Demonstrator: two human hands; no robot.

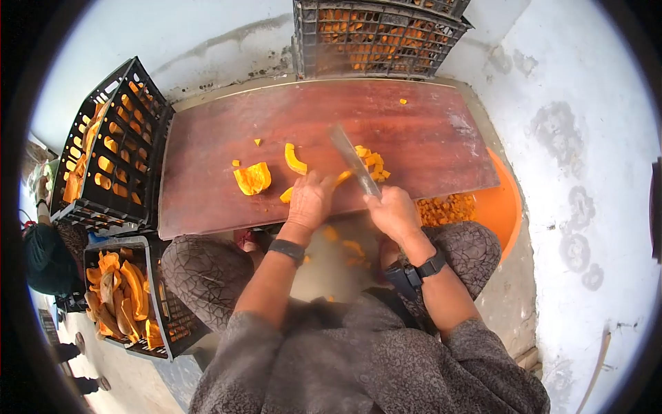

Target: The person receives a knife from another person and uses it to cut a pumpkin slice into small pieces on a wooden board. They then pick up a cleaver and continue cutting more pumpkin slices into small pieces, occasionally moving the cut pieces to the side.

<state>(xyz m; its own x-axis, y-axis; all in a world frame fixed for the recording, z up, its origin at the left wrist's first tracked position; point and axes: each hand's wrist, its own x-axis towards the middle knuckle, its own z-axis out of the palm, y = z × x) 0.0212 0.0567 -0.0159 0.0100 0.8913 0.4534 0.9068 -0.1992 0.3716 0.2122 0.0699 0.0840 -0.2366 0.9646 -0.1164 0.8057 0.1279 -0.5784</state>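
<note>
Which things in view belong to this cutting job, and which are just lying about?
Job: knife, board, pumpkin chunk, diced pieces, orange tub, pumpkin crates.

Apparently lying about: floor scraps, stray cube at the board's far side, stick-like thing by the right wall.

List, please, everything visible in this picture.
board: 1, reddish, centre
knife: 1, grey, right hand
pumpkin chunk: 1, orange, board's left
pumpkin strips: about 3, orange, by left hand
small bits: few, orange, on board
cubes: many, orange, beside knife, in tub
tub: 1, orange, board's right end
crates: at least 4, black, left and behind
floor pieces: several, orange, below board
walls: 2, white, behind and right
other people: at least 1, dark clothing, left edge
wristbands: several, black, wrists
shirt and trousers: 1 each, dark, bottom
left hand: 1, by strips
right hand: 1, on knife
</note>
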